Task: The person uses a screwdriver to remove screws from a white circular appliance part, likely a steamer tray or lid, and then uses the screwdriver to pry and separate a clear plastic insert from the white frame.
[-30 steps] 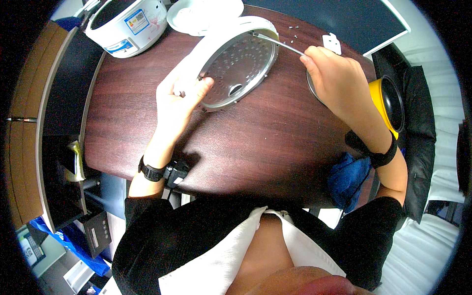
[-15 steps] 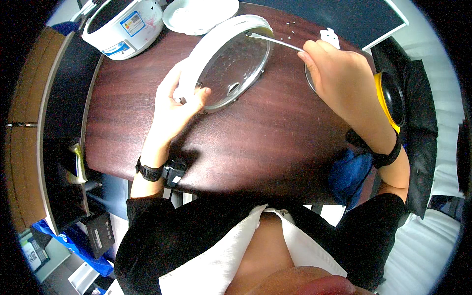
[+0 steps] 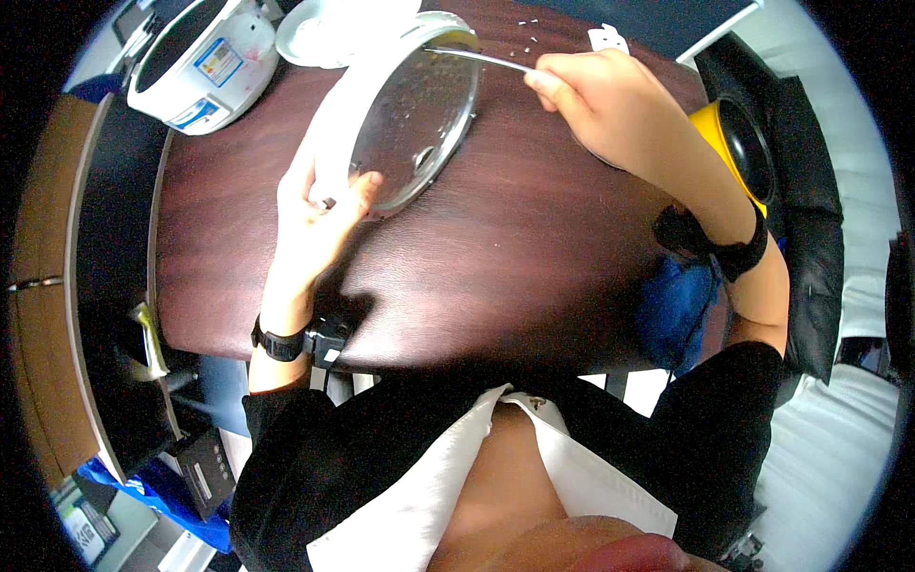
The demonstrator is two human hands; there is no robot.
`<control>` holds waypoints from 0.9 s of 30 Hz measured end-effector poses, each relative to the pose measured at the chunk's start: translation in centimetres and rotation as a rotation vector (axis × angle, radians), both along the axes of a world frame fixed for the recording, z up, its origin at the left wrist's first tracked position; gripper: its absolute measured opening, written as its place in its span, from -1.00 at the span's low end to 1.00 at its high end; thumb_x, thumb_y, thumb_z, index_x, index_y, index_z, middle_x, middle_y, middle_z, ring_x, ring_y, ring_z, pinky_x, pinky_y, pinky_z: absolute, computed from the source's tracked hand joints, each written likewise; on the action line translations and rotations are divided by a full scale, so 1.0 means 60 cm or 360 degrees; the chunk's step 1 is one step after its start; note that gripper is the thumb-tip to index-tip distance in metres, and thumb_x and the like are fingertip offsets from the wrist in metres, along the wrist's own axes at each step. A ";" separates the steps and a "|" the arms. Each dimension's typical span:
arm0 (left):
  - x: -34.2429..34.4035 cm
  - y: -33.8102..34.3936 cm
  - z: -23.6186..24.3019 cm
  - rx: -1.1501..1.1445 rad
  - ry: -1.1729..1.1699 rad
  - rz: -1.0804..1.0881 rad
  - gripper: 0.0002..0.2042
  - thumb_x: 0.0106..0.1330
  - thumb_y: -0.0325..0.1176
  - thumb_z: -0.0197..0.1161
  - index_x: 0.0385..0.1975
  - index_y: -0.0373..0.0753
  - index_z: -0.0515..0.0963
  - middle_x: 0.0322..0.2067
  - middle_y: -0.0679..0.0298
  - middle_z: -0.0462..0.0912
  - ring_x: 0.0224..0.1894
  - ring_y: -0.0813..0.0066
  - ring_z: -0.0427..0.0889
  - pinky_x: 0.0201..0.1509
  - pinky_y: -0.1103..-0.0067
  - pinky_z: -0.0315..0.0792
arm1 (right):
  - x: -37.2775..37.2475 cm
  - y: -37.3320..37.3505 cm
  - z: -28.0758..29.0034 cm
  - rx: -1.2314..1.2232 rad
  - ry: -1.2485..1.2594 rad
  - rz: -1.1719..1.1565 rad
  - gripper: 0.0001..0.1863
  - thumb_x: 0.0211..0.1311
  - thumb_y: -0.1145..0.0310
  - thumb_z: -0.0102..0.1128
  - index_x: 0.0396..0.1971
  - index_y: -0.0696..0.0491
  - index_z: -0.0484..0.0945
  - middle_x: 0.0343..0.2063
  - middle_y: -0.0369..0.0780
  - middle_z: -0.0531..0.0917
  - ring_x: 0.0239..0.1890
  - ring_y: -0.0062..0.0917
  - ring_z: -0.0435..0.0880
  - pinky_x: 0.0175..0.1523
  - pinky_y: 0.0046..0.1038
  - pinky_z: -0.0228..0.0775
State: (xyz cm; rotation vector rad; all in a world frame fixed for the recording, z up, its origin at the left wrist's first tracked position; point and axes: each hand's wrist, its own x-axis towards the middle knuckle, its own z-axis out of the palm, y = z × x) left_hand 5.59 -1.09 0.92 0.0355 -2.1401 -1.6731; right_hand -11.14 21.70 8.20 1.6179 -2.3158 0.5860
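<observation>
My left hand (image 3: pixel 329 205) is closed on the lower left rim of a round white lid (image 3: pixel 345 119), its thumb on the inner side. The lid stands tilted above the table, its see-through inner disc facing right, with specks on it. My right hand (image 3: pixel 596 100) pinches a thin metal rod-like tool (image 3: pixel 484 59); its exact kind is unclear. The tool's tip meets the lid's inner side near the upper rim. Just beyond my right hand lies a small white plastic piece (image 3: pixel 608 39). A thin curved edge below that hand belongs to something mostly hidden.
A white rice cooker body (image 3: pixel 205 76) with stickers stands at the back left, beside a white round shallow part (image 3: pixel 310 36). Small white crumbs dot the far table. At the right are a yellow-and-black round container (image 3: pixel 739 148) and blue cloth (image 3: pixel 675 310) near the table's (image 3: pixel 457 286) front corner.
Both hands, the lid and the tool appear farther left, but the whole view has shifted similarly. The tool's tip sits a little farther left along the lid's upper rim. Both grips are unchanged.
</observation>
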 end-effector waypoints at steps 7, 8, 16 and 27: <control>-0.006 0.006 0.005 -0.0075 0.0149 0.0050 -0.49 0.07 -0.46 0.27 0.06 -0.34 0.31 -0.33 0.39 0.49 -0.43 0.75 0.39 -0.35 0.76 0.33 | 0.003 -0.006 0.016 0.0333 -0.1876 -0.0011 -0.64 0.31 0.18 -0.15 -0.59 0.11 0.39 -0.79 -0.40 0.28 -0.82 -0.77 0.22 -0.72 -0.68 0.07; -0.005 0.002 0.005 -0.0069 0.0088 0.0044 -0.49 0.07 -0.46 0.28 0.06 -0.34 0.31 -0.33 0.39 0.50 -0.43 0.75 0.39 -0.34 0.75 0.33 | 0.006 -0.005 0.016 0.0295 -0.1989 -0.0002 -0.63 0.31 0.17 -0.15 -0.58 0.11 0.38 -0.79 -0.41 0.27 -0.84 -0.79 0.20 -0.74 -0.70 0.04; -0.006 0.002 0.005 -0.0042 0.0064 0.0070 -0.51 0.08 -0.45 0.28 0.06 -0.31 0.33 -0.42 0.44 0.48 -0.47 0.78 0.33 -0.41 0.77 0.28 | -0.004 0.002 0.003 0.0057 -0.0895 0.0034 -0.67 0.22 0.17 -0.04 -0.55 0.12 0.45 -0.75 -0.24 0.43 -0.78 -0.47 0.41 -0.68 -0.45 0.28; -0.015 0.002 0.013 -0.0078 0.0281 -0.0060 -0.30 0.03 -0.49 0.26 0.23 -0.26 0.13 0.10 0.19 0.36 -0.14 0.64 0.43 -0.10 0.70 0.35 | 0.024 -0.005 0.015 0.0092 0.0951 -0.0357 -0.69 0.13 0.11 0.06 -0.65 0.00 0.44 -0.72 -0.24 0.50 -0.69 -0.37 0.54 -0.57 -0.40 0.37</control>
